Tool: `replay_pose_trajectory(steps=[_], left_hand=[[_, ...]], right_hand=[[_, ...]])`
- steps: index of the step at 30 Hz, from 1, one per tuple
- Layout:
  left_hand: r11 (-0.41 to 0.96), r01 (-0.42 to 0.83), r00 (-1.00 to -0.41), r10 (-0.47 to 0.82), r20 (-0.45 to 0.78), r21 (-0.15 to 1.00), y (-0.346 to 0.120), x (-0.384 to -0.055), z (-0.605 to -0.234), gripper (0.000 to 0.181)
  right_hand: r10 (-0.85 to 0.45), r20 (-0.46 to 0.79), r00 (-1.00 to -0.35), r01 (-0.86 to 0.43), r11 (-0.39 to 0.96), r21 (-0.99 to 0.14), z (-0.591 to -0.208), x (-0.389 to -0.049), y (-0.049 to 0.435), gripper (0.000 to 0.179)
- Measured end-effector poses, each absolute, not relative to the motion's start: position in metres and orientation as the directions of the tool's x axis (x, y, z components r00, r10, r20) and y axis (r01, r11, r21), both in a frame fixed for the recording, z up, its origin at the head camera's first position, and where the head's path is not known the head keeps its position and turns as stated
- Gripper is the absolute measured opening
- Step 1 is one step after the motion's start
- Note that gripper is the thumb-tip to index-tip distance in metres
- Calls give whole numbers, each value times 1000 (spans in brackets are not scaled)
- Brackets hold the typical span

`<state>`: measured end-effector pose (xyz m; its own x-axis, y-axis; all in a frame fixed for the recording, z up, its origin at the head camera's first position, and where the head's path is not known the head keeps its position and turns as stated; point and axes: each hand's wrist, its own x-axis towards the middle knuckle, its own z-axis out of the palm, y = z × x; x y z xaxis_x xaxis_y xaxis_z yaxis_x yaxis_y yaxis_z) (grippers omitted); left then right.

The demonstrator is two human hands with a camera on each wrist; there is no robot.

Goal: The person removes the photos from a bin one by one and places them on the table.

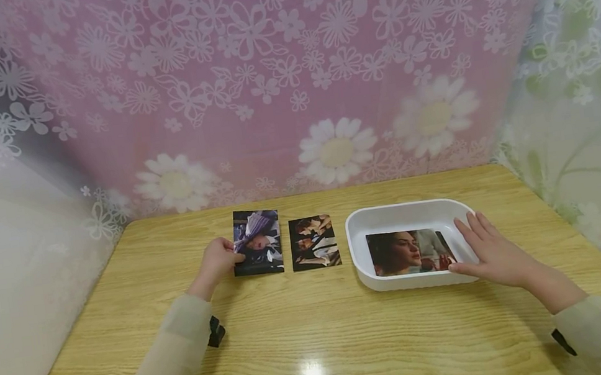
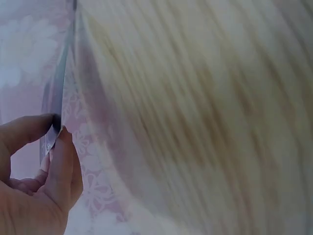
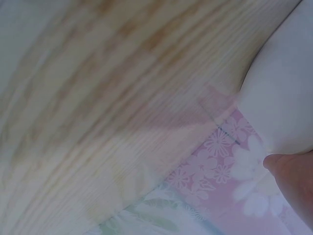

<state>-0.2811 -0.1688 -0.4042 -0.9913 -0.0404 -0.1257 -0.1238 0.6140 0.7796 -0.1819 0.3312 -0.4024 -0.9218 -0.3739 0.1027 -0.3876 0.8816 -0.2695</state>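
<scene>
The wooden table (image 1: 275, 347) is the biggest thing, holding up everything below the left hand's (image 1: 218, 261) grip. Well to the right of that grip sits the white plastic tray (image 1: 402, 283); its tall sides probably stop things sliding out. The right hand (image 1: 497, 254) lies spread at the tray's far end from the grip, grasping nothing I can see, maybe to keep it steady. Inside the tray is a close-up photo (image 1: 399, 253), lying face up. The hat photo (image 1: 259, 242) is right in the left hand's pinch, held by its left edge between thumb and finger, likely so the picture stays uncovered. I can't tell if it touches the table. The smallest, a photo of two people (image 1: 314, 242), lies between the hat photo and the tray.
</scene>
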Motion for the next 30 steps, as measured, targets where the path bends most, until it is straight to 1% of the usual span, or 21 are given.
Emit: replay_pose_trajectory(steps=[3,7,18,25,30], left_hand=[[743,-84,-995,-22,-101,664,-169,-285,-406,27],[802,-72,-992,5,-126,593,-169,-287,-405,34],[852,-46,-984,51,-172,521,-170,-287,-408,34],[871,-35,-981,63,-182,491,-169,-287,-411,39],[871,-48,-979,55,-195,488,-167,-287,-410,35]], right_hand=[[-375,104,-921,-389,880,-272,-403,-182,331,91],[-375,106,-921,-390,880,-272,-403,-182,331,91],[-375,115,-920,-392,880,-266,-405,-182,332,92],[-371,106,-922,-386,883,-266,-405,-182,332,92],[-373,108,-921,-389,882,-267,-404,-182,332,92]])
